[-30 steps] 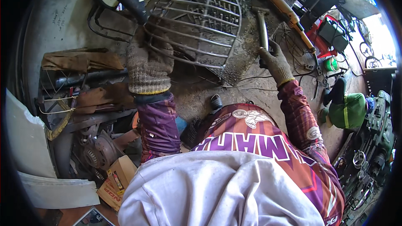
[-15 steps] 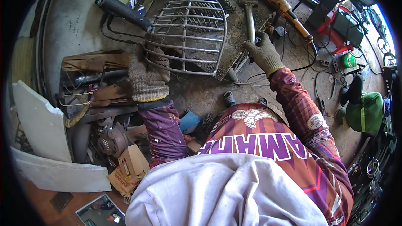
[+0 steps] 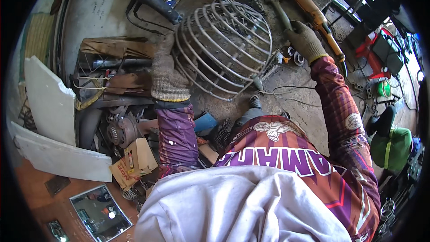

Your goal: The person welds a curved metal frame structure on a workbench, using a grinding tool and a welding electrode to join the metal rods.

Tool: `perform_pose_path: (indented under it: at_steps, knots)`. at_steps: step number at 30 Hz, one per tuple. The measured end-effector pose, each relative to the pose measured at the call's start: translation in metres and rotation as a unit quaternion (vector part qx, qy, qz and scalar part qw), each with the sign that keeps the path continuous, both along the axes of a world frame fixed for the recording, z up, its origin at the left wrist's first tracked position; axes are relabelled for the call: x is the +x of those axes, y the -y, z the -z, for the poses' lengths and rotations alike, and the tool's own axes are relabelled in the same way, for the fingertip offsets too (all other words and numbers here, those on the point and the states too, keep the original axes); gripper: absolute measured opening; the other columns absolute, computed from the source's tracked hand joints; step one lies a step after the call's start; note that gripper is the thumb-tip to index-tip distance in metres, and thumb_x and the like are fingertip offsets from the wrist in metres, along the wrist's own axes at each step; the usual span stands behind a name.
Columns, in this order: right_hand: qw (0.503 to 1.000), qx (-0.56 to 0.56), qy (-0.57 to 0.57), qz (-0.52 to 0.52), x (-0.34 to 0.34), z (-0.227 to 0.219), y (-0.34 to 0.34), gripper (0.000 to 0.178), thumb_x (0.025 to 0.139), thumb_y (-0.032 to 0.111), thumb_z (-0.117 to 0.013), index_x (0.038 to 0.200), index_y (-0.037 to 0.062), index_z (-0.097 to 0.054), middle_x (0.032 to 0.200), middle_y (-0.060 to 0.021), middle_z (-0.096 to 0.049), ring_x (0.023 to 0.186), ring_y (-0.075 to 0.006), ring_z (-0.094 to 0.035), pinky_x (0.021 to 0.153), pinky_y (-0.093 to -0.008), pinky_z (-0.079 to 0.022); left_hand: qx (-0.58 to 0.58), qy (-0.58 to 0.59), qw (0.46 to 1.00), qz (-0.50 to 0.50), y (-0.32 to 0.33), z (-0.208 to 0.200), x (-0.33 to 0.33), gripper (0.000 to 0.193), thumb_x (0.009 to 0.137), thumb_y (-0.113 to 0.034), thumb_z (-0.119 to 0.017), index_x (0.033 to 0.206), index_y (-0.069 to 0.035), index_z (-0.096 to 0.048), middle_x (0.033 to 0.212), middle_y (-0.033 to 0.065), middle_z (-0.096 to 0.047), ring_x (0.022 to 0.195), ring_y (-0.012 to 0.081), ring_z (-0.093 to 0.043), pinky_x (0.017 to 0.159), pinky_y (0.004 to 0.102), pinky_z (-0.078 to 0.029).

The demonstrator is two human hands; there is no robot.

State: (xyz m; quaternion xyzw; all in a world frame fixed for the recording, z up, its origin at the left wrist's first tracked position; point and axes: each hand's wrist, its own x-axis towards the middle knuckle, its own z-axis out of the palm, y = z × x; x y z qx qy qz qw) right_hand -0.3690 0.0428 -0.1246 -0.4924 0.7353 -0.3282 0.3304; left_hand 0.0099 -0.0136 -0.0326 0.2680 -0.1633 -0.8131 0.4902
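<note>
A rounded metal cage of curved bars (image 3: 222, 47) stands tilted in front of me, its bars bowing outward. My left hand (image 3: 171, 75), in a knitted grey-brown work glove, is closed on the cage's left edge; its fingertips are partly hidden behind the bars. To the right of the cage, my gloved right hand (image 3: 307, 41) is wrapped round the handle of a hammer (image 3: 282, 14). The hammer's head points away from me, apart from the cage.
An orange angle grinder (image 3: 309, 8) lies beyond my right hand, its cable trailing. A dark cylindrical tool (image 3: 154, 3) lies far left. Scrap, white boards (image 3: 50, 94) and a cardboard box (image 3: 135, 163) crowd the left. A red stand (image 3: 371, 56) is at right.
The cage has turned in my left hand, so its bars now slant and bulge toward me. My right hand has moved right and away with the hammer. The whole view has shifted slightly.
</note>
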Motion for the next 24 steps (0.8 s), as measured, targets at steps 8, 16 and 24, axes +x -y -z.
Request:
perform_pose_path:
  at_steps: [8,16,24]
  knots:
    - [0.974,-0.026,-0.226,0.007,0.000,-0.004,-0.003,0.049,0.090,0.045,-0.063,0.119,0.0056,-0.067,0.106,-0.0198,-0.071,0.103,-0.0375,-0.067,0.088,-0.0464,-0.052,-0.188,0.268,0.944,0.039,0.015,-0.028,-0.011,0.030,0.094,-0.022,-0.072,0.118,-0.006,-0.068,0.105,0.0035,-0.071,0.095,0.0148,-0.068,0.085,0.0284,-0.057]
    - [0.966,-0.202,0.145,0.067,0.045,-0.018,-0.022,0.042,0.100,0.030,-0.061,0.130,0.0011,-0.061,0.105,-0.0096,-0.068,0.094,-0.0185,-0.066,0.085,-0.0315,-0.053,-0.341,0.357,0.852,0.174,0.074,-0.022,0.008,0.028,0.095,-0.012,-0.068,0.121,-0.002,-0.065,0.106,0.0029,-0.070,0.095,0.0113,-0.065,0.085,0.0251,-0.053]
    - [0.780,-0.053,0.623,0.007,0.094,-0.007,0.007,0.039,0.108,0.032,-0.045,0.132,0.0018,-0.054,0.109,-0.0104,-0.067,0.096,-0.0210,-0.067,0.086,-0.0363,-0.055,-0.287,0.373,0.766,0.437,0.129,-0.051,-0.056,0.029,0.099,-0.020,-0.062,0.119,0.001,-0.063,0.093,0.0067,-0.070,0.076,0.0125,-0.067,0.064,0.0274,-0.055]
